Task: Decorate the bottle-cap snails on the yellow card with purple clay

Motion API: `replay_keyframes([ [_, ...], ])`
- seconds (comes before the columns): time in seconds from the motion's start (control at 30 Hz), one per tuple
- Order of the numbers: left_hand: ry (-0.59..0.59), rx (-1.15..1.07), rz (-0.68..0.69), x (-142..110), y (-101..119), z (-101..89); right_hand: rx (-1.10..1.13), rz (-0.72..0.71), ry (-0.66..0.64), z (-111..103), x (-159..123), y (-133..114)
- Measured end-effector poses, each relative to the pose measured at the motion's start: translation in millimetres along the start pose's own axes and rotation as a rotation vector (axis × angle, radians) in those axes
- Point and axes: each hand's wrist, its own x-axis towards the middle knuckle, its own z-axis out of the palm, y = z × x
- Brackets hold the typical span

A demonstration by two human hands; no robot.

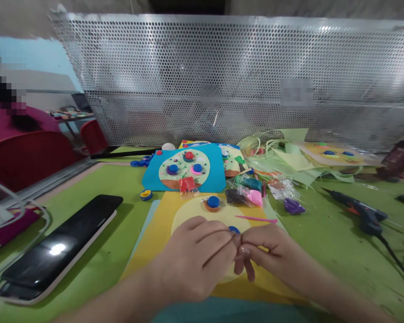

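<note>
My left hand point(202, 255) and my right hand point(272, 249) meet at the fingertips above a yellow sheet point(148, 244). Both are pinched closed; whatever is between the fingers is too small or hidden to make out. Beneath them lies a pale yellow paper circle point(185, 211), partly covered by my left hand. On it sits a blue bottle cap point(213, 201) with a brown rim, and a second blue cap point(234, 229) shows just behind my fingertips. A pink modelling stick point(256, 219) rests just beyond my right hand.
A blue card point(218, 172) with a decorated circle, a red clay packet point(187, 184) and several bagged clays point(254, 196) lie ahead. A purple clay lump point(293, 206) and a glue gun point(363, 211) are right. Left are a phone point(63, 242) and a blue-yellow cap point(146, 194).
</note>
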Motion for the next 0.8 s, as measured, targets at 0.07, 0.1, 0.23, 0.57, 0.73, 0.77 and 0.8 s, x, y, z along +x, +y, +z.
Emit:
replay_keyframes([
  [0.07,0.001,0.023,0.03,0.5,1.4,-2.9,0.027,-0.013,-0.008,-0.1,-0.3,-1.3],
  [0.1,0.007,0.012,0.021,0.3,1.6,-3.9,0.036,-0.024,-0.004,-0.8,-0.1,-1.9],
  [0.23,0.07,-0.149,-0.221,-0.9,-1.4,-6.9,0.102,-0.024,0.18,-9.2,3.6,-1.5],
  [0.57,-0.024,-0.53,-0.972,8.4,-9.4,-4.3,0.183,0.184,0.344,-19.4,10.8,7.6],
  [0.73,-0.071,-0.493,-0.874,7.1,-10.6,-2.0,0.146,0.189,0.373,-21.4,9.8,7.2],
  [0.77,-0.068,-0.471,-0.848,6.4,-11.0,-2.0,0.142,0.196,0.37,-21.5,9.4,7.1],
  [0.8,-0.064,-0.451,-0.835,5.9,-11.3,-2.1,0.134,0.201,0.362,-21.5,9.1,7.1],
])
